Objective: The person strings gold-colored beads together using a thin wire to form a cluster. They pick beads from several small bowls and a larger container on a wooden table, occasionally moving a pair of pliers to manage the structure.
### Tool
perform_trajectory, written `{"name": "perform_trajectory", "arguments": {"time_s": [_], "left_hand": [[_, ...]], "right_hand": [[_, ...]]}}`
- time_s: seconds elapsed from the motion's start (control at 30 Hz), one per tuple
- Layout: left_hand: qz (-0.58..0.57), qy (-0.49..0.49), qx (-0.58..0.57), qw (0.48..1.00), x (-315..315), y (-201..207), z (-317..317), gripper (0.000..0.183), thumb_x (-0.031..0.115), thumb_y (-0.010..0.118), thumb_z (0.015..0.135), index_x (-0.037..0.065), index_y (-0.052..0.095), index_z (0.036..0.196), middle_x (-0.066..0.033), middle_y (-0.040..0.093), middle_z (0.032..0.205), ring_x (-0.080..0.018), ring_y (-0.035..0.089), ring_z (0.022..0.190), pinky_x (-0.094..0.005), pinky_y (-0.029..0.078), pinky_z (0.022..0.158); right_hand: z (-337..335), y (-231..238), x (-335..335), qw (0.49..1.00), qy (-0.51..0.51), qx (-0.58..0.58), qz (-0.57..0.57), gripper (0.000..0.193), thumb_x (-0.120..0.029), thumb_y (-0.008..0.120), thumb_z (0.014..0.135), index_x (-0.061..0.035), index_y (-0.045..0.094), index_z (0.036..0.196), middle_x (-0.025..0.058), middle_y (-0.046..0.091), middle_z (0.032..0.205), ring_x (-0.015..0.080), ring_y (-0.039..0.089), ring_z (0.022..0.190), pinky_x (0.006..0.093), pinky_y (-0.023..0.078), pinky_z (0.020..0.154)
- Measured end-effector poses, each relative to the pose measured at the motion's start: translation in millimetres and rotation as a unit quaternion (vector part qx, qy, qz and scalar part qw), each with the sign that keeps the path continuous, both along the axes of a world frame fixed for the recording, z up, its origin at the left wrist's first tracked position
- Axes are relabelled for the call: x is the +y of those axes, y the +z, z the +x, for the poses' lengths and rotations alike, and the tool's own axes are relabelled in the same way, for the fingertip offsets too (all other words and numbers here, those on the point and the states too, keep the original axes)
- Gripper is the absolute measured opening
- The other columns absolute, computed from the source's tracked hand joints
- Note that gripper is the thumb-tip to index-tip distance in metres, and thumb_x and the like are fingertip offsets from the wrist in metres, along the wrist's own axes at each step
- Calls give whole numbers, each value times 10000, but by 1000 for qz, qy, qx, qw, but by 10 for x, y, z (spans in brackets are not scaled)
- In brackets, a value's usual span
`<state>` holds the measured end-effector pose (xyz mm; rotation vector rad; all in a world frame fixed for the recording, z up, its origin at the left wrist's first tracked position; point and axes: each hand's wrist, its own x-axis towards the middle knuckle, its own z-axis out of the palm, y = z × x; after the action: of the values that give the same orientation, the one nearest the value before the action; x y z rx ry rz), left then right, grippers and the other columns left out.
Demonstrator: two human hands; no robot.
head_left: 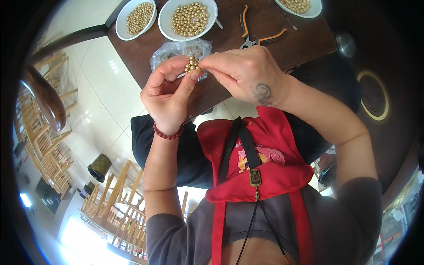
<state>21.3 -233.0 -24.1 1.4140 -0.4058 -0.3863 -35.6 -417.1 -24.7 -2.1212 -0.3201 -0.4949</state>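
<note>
A small cluster of shiny gold beads [191,66] is held up between the thumb and fingers of my left hand [167,86]. My right hand [247,70] pinches thumb and forefinger together at the cluster's right side. What lies between those fingertips is too small to make out. Just behind and below the beads, a clear plastic bag [165,51] rests on the dark wooden table [304,42]. Beyond my right hand lie pliers [248,42] with black and orange handles, their handles spread apart.
White bowls of gold beads stand along the far side: a left bowl [119,28], a middle bowl [163,22] and a right bowl [304,15]. A thin hooked metal tool [288,20] lies near the right one. Wooden chairs [112,198] and a dark bin [100,168] are at the left.
</note>
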Motion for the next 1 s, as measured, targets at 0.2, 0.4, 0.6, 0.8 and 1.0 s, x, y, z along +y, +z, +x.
{"name": "perform_trajectory", "arguments": {"time_s": [0.2,0.4,0.6,0.8,1.0], "left_hand": [[45,28,-101,993,-34,21,-35,257,-140,661,792,-74,608,1035,-157,614,1105,-182,625,993,-291,569,814],[164,-8,-244,956,-23,38,28,240,-139,655,788,-79,620,1018,-154,618,1086,-194,622,1012,-290,576,813],[-12,-17,54,998,31,17,97,263,-149,636,804,-73,591,1051,-163,625,1062,-214,632,982,-333,566,841],[-88,-47,127,987,63,54,114,247,-143,616,823,-50,577,1049,-169,617,1070,-223,640,962,-364,560,851],[-46,-40,-76,995,62,-36,123,228,-150,634,803,-51,598,1006,-183,607,1096,-240,647,962,-350,560,844]], "right_hand": [[11,-14,35,1000,-17,14,10,119,-8,667,786,-32,648,901,110,659,747,261,658,641,316,502,523],[6,-17,145,992,-30,63,101,45,-118,650,802,-85,640,831,131,635,666,308,640,619,377,503,544],[25,67,51,979,-23,126,156,73,-48,652,837,-30,649,908,-23,440,522,52,412,455,228,349,458],[82,173,-8,792,22,396,463,127,-135,655,877,-34,626,949,-103,442,555,-4,310,452,202,211,403],[54,154,-19,559,51,509,652,66,-119,636,858,-59,610,865,-103,336,546,2,234,425,201,148,385]]}}
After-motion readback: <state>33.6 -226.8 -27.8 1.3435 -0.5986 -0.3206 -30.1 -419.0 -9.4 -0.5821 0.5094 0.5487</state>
